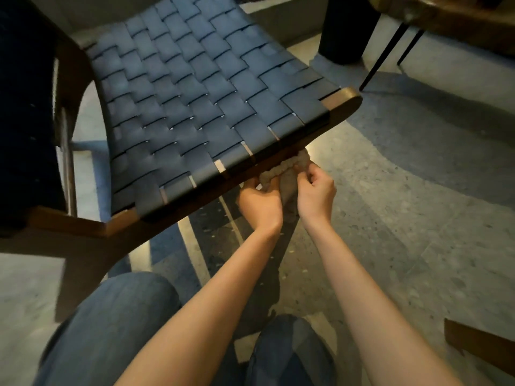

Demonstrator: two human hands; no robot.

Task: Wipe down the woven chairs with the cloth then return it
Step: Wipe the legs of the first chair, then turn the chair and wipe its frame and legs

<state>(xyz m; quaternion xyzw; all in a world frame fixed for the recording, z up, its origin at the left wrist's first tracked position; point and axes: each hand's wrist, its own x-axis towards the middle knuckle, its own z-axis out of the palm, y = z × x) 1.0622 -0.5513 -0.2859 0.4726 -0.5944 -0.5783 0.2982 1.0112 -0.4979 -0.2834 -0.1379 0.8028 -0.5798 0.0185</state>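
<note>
1. The left hand (260, 203) and the right hand (316, 192) met just beside each other at the front edge of the woven chair (195, 107), and both gripped the cloth (281, 168).
2. The cloth, beige and bunched into a thick roll, was pressed against the underside of the chair's front rail (342, 110), and a loose tail of it hung down between the 2 wrists.
3. The left hand was closed narrowly on the near end of the roll. Its thumb lay close to the rail, and its fingers were mostly hidden behind the fabric.
4. The right hand had its knuckles bent and its fingertips drawn in, pinching a fold at the other end of the roll.
5. Using 2 hands probably served to gather the cloth into a firm wad and keep it up against the rail. Whether this was a wiping stroke or only a fresh grip could not be told.
6. The dark woven straps of the seat lay above the hands, and neither hand touched them.
7. The person's knees in jeans (125, 316) sat low over the speckled floor (418, 218), which suggested crouching to reach under the seat edge.
8. A table (446, 12) on thin black legs stood well apart at the upper right.
9. Since the cloth was at the chair and not put away, returning it was yet to be done.
</note>
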